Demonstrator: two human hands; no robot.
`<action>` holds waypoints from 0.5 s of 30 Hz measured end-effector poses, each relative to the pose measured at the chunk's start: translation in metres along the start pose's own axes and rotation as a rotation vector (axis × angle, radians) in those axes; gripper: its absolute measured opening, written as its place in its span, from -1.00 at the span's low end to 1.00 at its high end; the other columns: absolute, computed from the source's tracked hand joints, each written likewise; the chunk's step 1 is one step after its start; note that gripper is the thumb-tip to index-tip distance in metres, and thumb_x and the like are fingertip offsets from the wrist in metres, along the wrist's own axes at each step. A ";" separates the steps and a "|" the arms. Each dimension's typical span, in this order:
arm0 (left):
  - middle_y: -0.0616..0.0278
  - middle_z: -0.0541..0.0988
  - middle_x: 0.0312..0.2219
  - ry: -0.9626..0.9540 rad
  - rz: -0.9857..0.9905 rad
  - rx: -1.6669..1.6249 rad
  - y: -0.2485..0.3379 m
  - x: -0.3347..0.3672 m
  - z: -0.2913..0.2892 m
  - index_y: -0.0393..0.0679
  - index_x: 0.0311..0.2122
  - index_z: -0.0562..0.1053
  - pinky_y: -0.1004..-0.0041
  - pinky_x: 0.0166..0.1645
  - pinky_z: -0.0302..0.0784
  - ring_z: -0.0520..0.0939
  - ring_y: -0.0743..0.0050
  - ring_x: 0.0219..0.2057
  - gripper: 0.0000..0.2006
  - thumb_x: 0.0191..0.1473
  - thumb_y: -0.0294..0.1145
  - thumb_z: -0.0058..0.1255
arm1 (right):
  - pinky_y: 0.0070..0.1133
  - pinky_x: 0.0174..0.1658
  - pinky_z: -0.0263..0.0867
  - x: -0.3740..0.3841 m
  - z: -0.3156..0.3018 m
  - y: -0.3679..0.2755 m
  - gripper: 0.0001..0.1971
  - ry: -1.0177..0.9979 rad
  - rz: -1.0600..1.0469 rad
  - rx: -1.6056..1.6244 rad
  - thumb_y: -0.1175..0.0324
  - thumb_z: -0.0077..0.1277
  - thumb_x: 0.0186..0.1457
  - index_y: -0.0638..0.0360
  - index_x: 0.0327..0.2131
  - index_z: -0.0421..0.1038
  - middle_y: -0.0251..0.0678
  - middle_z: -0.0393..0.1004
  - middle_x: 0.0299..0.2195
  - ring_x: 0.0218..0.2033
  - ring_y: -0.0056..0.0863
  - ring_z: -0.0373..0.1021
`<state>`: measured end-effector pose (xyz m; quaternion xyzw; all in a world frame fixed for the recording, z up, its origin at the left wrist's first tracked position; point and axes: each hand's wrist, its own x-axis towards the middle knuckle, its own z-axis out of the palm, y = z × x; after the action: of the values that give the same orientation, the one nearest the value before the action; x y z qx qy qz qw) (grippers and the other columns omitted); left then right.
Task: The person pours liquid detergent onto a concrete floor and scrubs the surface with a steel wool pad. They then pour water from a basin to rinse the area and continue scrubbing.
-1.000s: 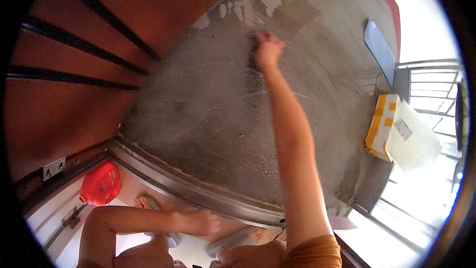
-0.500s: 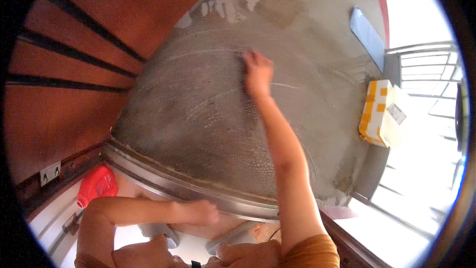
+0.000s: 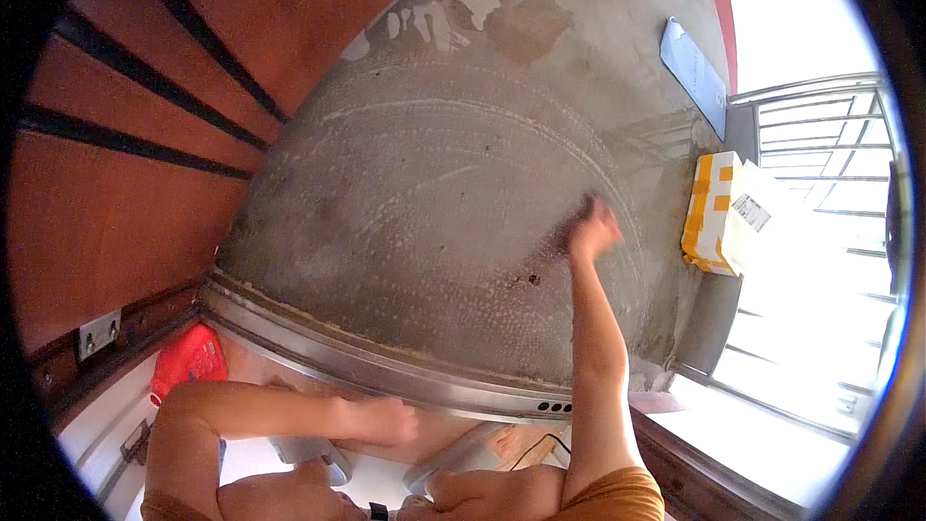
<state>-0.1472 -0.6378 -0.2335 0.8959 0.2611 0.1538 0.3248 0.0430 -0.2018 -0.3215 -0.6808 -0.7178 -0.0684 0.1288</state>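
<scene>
Wet grey floor (image 3: 434, 174) spreads out ahead of me, marked by curved whitish streaks and small bubbles. My right hand (image 3: 596, 230) is low over its right part, arm stretched forward, fingers curled round something dark that is blurred and mostly hidden. A small dark speck (image 3: 534, 280) lies on the floor nearer to me. My left hand (image 3: 383, 422) is closed in a loose fist close to my body, beside the metal door sill (image 3: 386, 367), with nothing seen in it.
A red-brown door (image 3: 145, 241) with black strips stands at the left. Near it, a red plastic bottle (image 3: 188, 362) is behind the sill. Along the right side are a white box (image 3: 712, 212) with yellow tape, a pale blue flat panel (image 3: 694, 77) and a metal railing (image 3: 820, 150).
My right hand has swept right and toward me across the wet floor, leaving a curved pale streak. The left hand has hardly moved. The view has shifted slightly.
</scene>
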 end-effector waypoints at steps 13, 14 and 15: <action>0.28 0.47 -0.56 -0.031 0.089 -0.010 0.063 0.044 -0.002 -0.10 -0.57 0.38 0.39 -0.48 0.48 0.52 0.36 -0.44 -0.91 -0.14 -0.35 -0.07 | -0.37 0.03 0.18 -0.222 -0.102 -0.227 -0.52 -0.359 -1.231 0.448 0.40 -0.15 -0.03 0.09 0.06 0.27 -0.21 0.06 0.19 -0.01 -0.22 0.17; 0.28 0.47 -0.55 -0.109 0.083 0.012 0.061 0.043 0.002 -0.11 -0.56 0.39 0.39 -0.47 0.49 0.52 0.36 -0.43 -0.91 -0.13 -0.35 -0.07 | -0.38 0.05 0.17 -0.221 -0.105 -0.193 -0.49 -0.401 -1.244 0.474 0.42 -0.14 -0.04 0.07 0.08 0.25 -0.24 0.03 0.20 0.00 -0.23 0.18; 0.28 0.48 -0.54 -0.188 0.068 0.034 0.058 0.040 0.005 -0.11 -0.54 0.40 0.39 -0.46 0.49 0.53 0.36 -0.43 -0.90 -0.13 -0.35 -0.07 | -0.39 0.07 0.16 -0.218 -0.107 -0.158 -0.46 -0.446 -1.258 0.508 0.44 -0.13 -0.06 0.04 0.09 0.23 -0.27 0.01 0.22 0.01 -0.23 0.18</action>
<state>-0.0905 -0.6556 -0.1948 0.9202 0.2013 0.0755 0.3272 -0.0956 -0.4506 -0.2678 -0.0842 -0.9775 0.1804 0.0697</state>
